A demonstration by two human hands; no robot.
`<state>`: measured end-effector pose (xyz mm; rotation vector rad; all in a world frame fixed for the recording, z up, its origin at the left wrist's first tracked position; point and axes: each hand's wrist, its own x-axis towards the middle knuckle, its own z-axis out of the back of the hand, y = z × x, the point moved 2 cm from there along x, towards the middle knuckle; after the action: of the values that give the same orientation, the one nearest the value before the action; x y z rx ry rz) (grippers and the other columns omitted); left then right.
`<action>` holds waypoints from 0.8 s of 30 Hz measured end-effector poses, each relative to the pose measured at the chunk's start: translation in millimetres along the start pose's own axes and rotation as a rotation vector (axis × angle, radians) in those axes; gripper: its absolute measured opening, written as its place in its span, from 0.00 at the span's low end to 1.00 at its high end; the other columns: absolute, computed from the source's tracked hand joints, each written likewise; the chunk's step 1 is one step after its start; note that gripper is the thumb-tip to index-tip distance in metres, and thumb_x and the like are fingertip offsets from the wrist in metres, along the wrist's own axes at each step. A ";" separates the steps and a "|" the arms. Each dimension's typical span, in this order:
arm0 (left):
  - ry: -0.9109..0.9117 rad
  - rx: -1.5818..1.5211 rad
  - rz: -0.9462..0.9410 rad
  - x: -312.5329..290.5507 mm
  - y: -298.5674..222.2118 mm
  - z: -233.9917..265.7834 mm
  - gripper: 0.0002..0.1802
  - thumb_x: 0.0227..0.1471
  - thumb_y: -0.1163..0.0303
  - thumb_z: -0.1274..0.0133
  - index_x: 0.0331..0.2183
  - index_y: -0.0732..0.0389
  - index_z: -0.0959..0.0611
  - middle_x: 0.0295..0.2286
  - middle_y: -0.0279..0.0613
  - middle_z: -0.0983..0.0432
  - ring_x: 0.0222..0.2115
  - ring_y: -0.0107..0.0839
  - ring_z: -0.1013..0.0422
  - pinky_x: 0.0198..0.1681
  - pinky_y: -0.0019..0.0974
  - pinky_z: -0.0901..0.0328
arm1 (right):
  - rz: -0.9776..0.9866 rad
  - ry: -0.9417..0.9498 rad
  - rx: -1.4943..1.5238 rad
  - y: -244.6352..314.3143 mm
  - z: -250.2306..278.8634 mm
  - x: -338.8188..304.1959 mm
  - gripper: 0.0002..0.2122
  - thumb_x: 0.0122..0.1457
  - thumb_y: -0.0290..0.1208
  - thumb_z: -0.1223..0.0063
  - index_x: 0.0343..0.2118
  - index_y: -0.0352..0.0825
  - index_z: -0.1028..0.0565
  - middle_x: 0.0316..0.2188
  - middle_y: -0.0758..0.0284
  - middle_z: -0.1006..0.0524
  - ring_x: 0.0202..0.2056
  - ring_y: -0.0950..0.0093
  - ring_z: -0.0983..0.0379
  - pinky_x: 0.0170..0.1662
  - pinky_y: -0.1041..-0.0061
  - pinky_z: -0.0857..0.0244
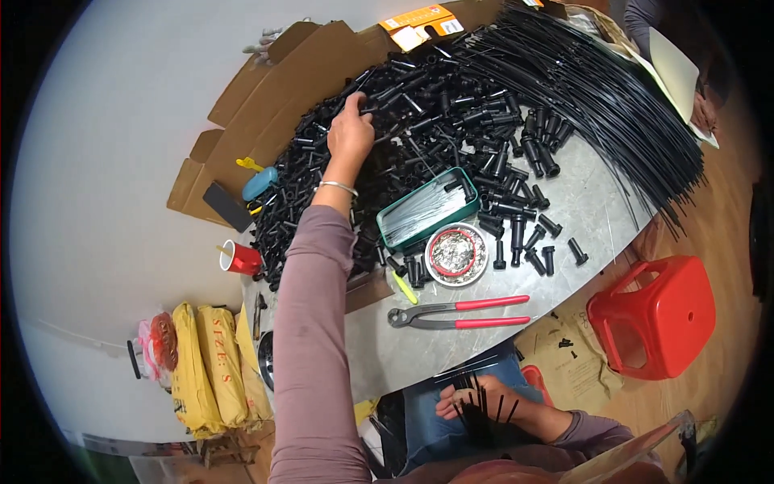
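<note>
My left hand (351, 133) reaches far over the table into a big heap of short black plastic parts (314, 173). Its fingers are curled down among them; whatever they may pinch is hidden. Low in front of my lap, my right hand (472, 398) is closed round a bunch of thin black rods (481, 411), their ends pointing up. Between the hands, a green tin (389, 239) holds thin silvery wires or pins. Beside it stands a round dish (484, 262) of small metal bits, with a red ring inside. Red-handled pincers (451, 306) lie near the table's front edge.
Long black rods (597, 105) spread across the table's right side, overhanging its edge. Brown cardboard (266, 85) walls the heap at the back left. A red cup (242, 258) stands at the left edge, a red stool (665, 315) at right. Another person's hand (704, 111) shows far right.
</note>
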<state>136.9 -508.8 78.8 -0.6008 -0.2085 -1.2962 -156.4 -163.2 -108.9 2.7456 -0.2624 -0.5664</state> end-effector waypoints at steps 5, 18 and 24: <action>0.281 -0.679 0.314 -22.1 14.1 32.3 0.25 0.50 0.59 0.42 0.43 0.68 0.25 0.16 0.31 0.35 0.10 0.19 0.42 0.12 0.25 0.49 | 0.027 0.085 0.011 -6.1 -6.3 1.5 0.12 0.62 0.29 0.52 0.44 0.26 0.29 0.39 0.58 0.24 0.38 0.70 0.25 0.45 0.70 0.29; 0.384 0.426 -0.092 -76.1 -2.4 13.2 0.12 0.45 0.68 0.47 0.34 0.61 0.16 0.38 0.52 0.25 0.38 0.50 0.26 0.40 0.46 0.30 | -0.029 0.022 0.003 -8.4 -13.7 1.3 0.14 0.60 0.25 0.51 0.44 0.20 0.31 0.37 0.47 0.25 0.41 0.56 0.24 0.45 0.62 0.28; 0.395 0.709 -0.247 -85.3 -7.6 6.9 0.09 0.45 0.73 0.48 0.31 0.61 0.17 0.37 0.52 0.27 0.32 0.43 0.23 0.32 0.40 0.27 | -0.040 0.049 -0.073 -7.2 -26.0 -5.0 0.13 0.61 0.25 0.54 0.44 0.21 0.31 0.37 0.49 0.24 0.40 0.58 0.24 0.45 0.63 0.28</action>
<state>107.3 -434.8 46.7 0.2929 -0.3976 -1.4343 -149.4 -148.2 -87.1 2.6951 -0.1721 -0.5078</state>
